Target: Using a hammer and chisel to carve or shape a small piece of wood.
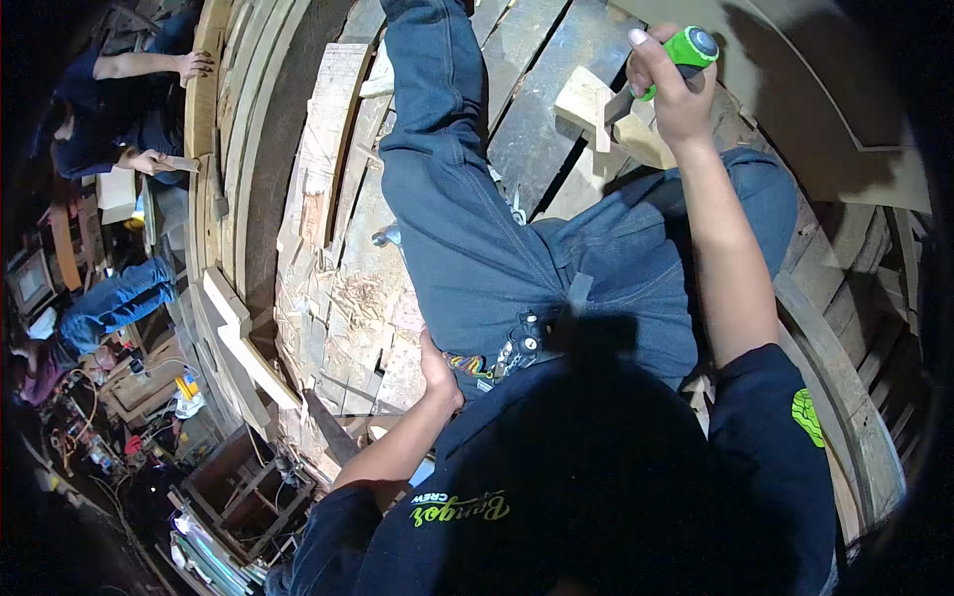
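My right hand (676, 94) is closed around the green and black handle of a chisel (704, 46). Its flat grey blade points left, toward a pale wood piece (584, 97) lying on the planks beyond my right leg. Whether the blade touches that wood I cannot tell. Another pale wood piece (644, 139) lies just below the blade, close to my right knee. My left hand (437, 372) rests against my left hip, beside a bunch of keys (525, 338) at my waist. Its thumb shows, but the other fingers are hidden.
I sit on wooden planks (527, 109) with gaps between them. Wood shavings (363, 298) and offcuts lie left of my leg, near a saw blade (328, 427). Long curved timbers (253, 129) rise at the left; beyond them a co-worker's hand (147, 161) holds a piece of wood.
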Tool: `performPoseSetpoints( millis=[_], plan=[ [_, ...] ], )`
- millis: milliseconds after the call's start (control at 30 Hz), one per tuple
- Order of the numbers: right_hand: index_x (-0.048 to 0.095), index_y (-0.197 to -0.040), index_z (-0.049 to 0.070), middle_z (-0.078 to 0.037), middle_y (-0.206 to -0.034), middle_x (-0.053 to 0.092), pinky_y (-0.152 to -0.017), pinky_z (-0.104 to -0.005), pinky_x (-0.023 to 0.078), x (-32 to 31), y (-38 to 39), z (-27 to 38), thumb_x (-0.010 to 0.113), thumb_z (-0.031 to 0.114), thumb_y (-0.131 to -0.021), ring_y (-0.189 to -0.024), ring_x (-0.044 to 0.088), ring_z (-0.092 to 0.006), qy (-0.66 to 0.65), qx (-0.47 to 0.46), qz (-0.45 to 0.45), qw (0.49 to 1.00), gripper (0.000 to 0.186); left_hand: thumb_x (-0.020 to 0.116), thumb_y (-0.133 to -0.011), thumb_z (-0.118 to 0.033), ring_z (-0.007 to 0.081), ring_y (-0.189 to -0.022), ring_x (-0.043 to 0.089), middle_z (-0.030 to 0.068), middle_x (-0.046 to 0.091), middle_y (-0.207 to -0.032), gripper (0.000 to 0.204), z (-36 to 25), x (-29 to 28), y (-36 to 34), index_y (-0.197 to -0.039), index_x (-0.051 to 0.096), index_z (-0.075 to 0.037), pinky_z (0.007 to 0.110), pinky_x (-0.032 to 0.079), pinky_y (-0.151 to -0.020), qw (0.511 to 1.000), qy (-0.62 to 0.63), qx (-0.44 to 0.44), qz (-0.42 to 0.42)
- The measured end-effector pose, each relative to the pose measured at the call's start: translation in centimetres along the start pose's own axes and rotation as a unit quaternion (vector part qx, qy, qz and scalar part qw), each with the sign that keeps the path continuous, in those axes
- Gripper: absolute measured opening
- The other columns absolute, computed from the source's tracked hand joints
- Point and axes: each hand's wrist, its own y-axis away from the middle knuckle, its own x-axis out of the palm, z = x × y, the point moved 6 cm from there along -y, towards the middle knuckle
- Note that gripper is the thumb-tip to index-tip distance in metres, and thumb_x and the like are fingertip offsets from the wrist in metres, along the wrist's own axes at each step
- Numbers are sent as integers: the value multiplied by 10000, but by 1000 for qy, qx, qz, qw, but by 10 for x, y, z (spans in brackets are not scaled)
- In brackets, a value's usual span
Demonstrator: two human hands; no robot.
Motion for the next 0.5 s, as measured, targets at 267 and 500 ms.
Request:
performPoseSetpoints(
  millis=[267,500],
  plan=[
    [515,-742,36,-19,-577,480,-476,-253,372,1,0,1,627,100,-882,-502,463,-108,7,-11,2,1000,190,276,-984,-495,263,-1191,529,131,524,-1331,613,7,-10,-17,-1377,430,-49,389,408,-1019,999,13,10,40],
    [524,-737,39,-18,-578,485,-475,-258,378,0,0,-2,634,98,-877,-500,462,-105,7,-11,-4,1000,187,288,-981,-498,254,-1180,534,115,540,-1312,614,5,-10,-16,-1354,454,-39,380,408,-1012,999,6,33,42]
  ],
)
